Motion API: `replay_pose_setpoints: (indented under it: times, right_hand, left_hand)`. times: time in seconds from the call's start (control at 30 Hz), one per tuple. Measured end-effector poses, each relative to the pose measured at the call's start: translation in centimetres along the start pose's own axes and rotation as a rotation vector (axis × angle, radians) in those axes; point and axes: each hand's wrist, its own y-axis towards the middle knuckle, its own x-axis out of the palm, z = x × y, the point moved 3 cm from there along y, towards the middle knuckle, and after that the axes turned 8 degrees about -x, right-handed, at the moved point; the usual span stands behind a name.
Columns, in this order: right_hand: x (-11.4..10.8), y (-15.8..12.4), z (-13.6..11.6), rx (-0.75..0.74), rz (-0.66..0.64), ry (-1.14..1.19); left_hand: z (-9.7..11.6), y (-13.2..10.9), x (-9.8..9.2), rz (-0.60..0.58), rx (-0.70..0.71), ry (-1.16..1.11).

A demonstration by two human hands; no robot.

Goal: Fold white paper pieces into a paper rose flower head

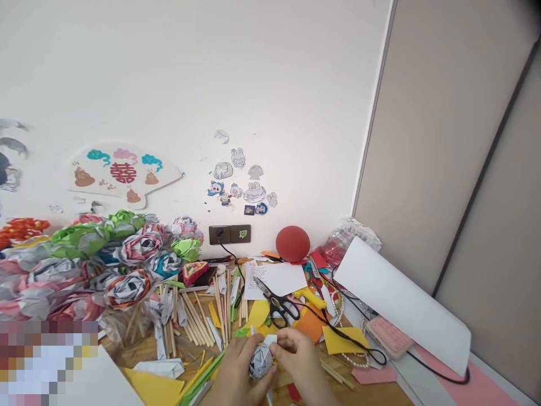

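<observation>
A small white and dark folded paper flower [261, 361] is held low over the table, near the bottom middle of the head view. My left hand [239, 366] wraps round its left side and underneath. At its upper right, my right hand [296, 358] pinches a white paper petal with thumb and fingertips. Part of the flower is hidden by my fingers. Just beyond the hands lie black-handled scissors [281, 307] and yellow paper pieces [258, 312].
Many folded paper flowers [131, 287] fill the left. Wooden sticks [196, 321] lie behind my hands. A yellow glue gun [310, 297], a red balloon [292, 243], bead strings, a cable, a pink keyboard-like object [389, 337] and a large white sheet [401, 304] are at the right.
</observation>
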Motion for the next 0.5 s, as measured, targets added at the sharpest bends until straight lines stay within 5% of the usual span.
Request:
replay_pose_setpoints:
  times: [0.17,0.33,0.5]
  right_hand:
    - [-0.1,0.0,0.1,-0.004,0.005,-0.143]
    - [-0.3,0.1,-0.2,-0.031,-0.033,-0.305]
    - [-0.2,-0.5,-0.9,-0.244,0.021,-0.695]
  left_hand:
    - [0.6,-0.1,-0.9,0.150,0.198,0.187]
    - [1.1,-0.4,-1.1,0.177,0.277,0.256]
    - [1.5,-0.4,-0.8,0.206,0.275,0.279]
